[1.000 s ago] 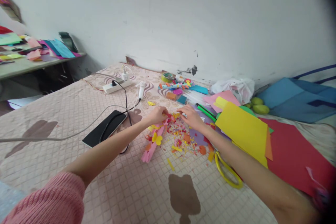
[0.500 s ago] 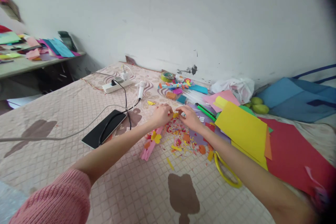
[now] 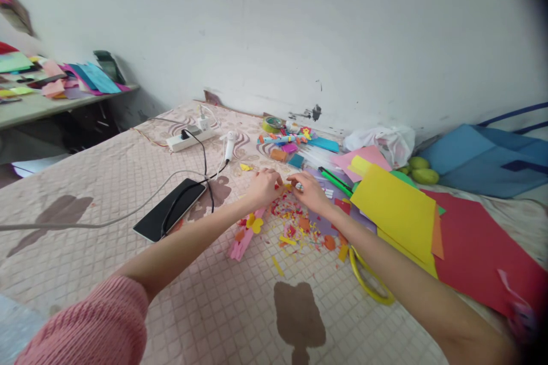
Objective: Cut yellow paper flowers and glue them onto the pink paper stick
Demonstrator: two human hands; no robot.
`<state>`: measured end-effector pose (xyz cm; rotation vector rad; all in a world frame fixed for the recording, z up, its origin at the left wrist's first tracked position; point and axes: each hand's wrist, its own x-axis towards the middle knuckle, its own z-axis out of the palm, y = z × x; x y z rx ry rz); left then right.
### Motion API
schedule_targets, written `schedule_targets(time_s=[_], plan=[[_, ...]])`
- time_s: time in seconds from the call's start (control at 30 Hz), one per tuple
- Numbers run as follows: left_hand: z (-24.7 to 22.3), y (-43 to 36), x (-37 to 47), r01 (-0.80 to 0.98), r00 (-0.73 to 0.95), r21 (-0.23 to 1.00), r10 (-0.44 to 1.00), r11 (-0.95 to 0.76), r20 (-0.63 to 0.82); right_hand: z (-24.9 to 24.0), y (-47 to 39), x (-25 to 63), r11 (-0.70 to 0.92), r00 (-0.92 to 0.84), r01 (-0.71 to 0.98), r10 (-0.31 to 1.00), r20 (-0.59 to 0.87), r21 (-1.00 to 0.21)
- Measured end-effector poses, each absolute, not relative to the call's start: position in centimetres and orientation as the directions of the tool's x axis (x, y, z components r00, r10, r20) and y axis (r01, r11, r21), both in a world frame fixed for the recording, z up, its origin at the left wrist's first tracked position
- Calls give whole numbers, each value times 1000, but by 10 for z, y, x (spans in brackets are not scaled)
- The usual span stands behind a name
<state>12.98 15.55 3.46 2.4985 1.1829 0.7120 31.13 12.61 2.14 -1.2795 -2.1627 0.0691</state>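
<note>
My left hand (image 3: 264, 187) and my right hand (image 3: 308, 191) face each other above a heap of tiny coloured scraps (image 3: 287, 210). Their fingers are pinched at a small yellow paper piece (image 3: 288, 187), mostly covered by the fingertips. Just below my left wrist lies a pink strip (image 3: 242, 244) decorated with a yellow flower shape (image 3: 254, 223) and an orange bit. Several yellow and orange offcuts surround the heap, among them an orange piece (image 3: 329, 243). Under my right forearm, yellow-handled scissors (image 3: 372, 285) show only in part.
To the right are yellow sheets (image 3: 394, 211), a red sheet (image 3: 488, 251) and a green cutter (image 3: 336, 181). A black phone-like slab (image 3: 171, 211) lies left under cables. Behind it stand a power strip (image 3: 190, 140) and a white glue gun (image 3: 230, 147). Tape (image 3: 272, 124) lies near the wall.
Both hands stay in nearly the same place. Less of the yellow piece shows between the fingertips, and a small red spot now appears by the left fingertips.
</note>
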Motion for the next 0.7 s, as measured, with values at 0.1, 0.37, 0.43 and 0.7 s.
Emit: schedule_targets(time_s=[0.1, 0.37, 0.43, 0.7], plan=[[37, 154, 133, 660, 541, 420, 782, -623, 311, 22, 127, 311, 533, -348, 778, 807, 478, -332], [34, 158, 130, 680, 535, 405, 791, -611, 296, 22, 123, 312, 535, -361, 785, 805, 470, -313], [33, 156, 130, 679, 533, 400, 788, -616, 309, 22, 122, 312, 533, -361, 786, 806, 469, -312], [35, 151, 138, 681, 540, 374, 777, -630, 325, 24, 123, 311, 528, -354, 780, 816, 458, -337]])
